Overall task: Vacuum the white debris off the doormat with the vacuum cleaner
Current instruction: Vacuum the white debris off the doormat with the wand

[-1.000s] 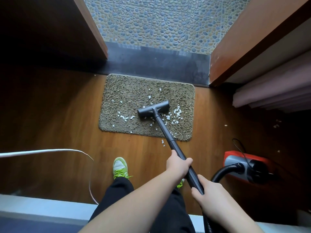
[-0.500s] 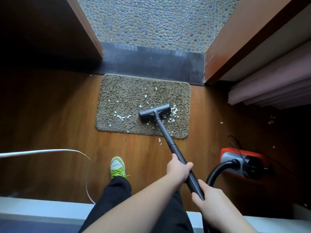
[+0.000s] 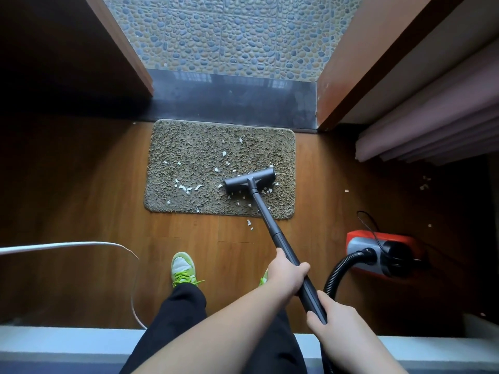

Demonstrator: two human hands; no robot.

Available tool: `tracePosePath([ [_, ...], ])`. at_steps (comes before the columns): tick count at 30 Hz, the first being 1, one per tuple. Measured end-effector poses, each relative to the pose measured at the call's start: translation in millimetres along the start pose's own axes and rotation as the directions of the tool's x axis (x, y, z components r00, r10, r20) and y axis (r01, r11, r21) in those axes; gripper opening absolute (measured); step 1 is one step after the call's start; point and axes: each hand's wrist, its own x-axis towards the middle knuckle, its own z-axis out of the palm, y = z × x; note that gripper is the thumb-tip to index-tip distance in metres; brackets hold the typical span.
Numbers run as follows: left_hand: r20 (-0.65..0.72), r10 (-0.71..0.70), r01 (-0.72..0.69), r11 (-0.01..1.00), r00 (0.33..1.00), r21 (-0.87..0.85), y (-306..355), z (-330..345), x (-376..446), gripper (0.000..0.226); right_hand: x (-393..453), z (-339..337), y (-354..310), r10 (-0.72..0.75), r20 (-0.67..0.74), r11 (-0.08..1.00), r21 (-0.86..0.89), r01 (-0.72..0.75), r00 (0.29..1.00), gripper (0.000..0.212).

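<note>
Both hands grip the vacuum wand (image 3: 272, 225): left hand (image 3: 286, 275) higher, right hand (image 3: 333, 323) lower, fingers wrapped round it; floor head (image 3: 249, 180) flat on doormat (image 3: 189, 147), right of centre; white debris (image 3: 186, 188) remains left; best sweep slowly leftward, head pressed flat.

No text, label, brand, number or sign can be read anywhere in the view; the vacuum cleaner body (image 3: 383, 255), off to the right of the fingers on the wand, shows only plain red and grey surfaces, with any marking too small or dark to make out.
</note>
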Motion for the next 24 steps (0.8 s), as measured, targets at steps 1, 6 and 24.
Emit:
tracePosePath([
  [1, -0.004, 0.001, -0.001, 1.000, 1.000, 0.003, 0, 2, 0, 0.081, -1, 1, 2, 0.000, 0.007, 1.000, 0.007, 0.000, 1.000, 0.049],
  [6, -0.013, 0.014, -0.014, 1.000, 1.000, 0.024, -3, 13, -1, 0.080, -5, 0, 10, 0.025, 0.018, 1.000, 0.009, -0.025, 1.000, 0.054],
  [24, -0.044, 0.055, -0.048, 0.988, 0.998, 0.147, 6, 28, 23, 0.074, 7, -3, 20, 0.000, 0.010, 0.998, 0.066, -0.001, 1.000, 0.022],
])
